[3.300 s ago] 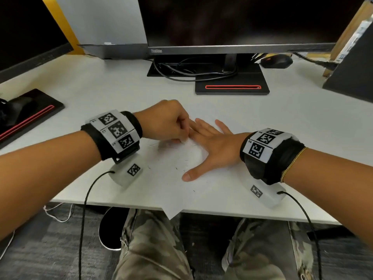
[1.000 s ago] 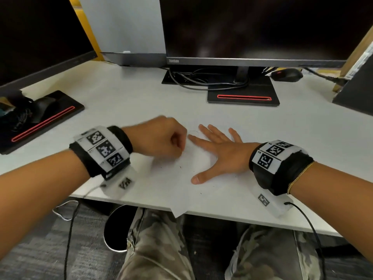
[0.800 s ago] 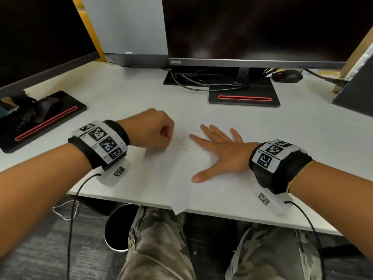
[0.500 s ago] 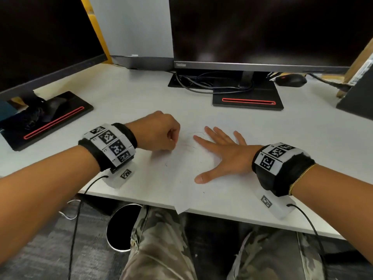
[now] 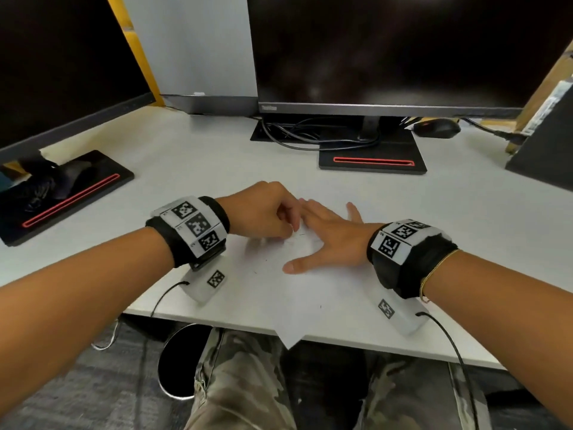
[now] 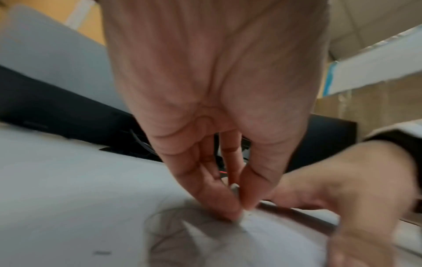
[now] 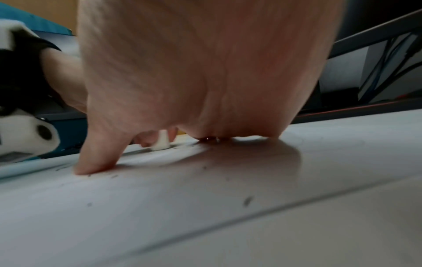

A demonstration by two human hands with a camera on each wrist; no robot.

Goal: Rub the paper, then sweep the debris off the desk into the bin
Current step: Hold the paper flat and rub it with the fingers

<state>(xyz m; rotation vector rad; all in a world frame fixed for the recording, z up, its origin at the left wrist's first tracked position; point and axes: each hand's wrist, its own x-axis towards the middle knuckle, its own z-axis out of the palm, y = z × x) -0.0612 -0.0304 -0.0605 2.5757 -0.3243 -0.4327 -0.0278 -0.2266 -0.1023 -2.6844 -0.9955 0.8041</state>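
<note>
on bench | left hand pinching eraser on paper | right hand flat, pinning sheet just right | bin below left

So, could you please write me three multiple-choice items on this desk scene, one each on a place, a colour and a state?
1. Where is the bin?
A. on the desk
B. on the floor under the desk edge
C. behind the monitor

2. What colour is the eraser?
A. white
B. blue
C. black

3. How does the right hand lie?
A. in a fist
B. lifted off the desk
C. flat on the paper, fingers spread

Key:
1 B, the bin shows below the desk edge.
2 A, the left hand pinches a white eraser.
3 C, the right hand presses the paper flat.
</note>
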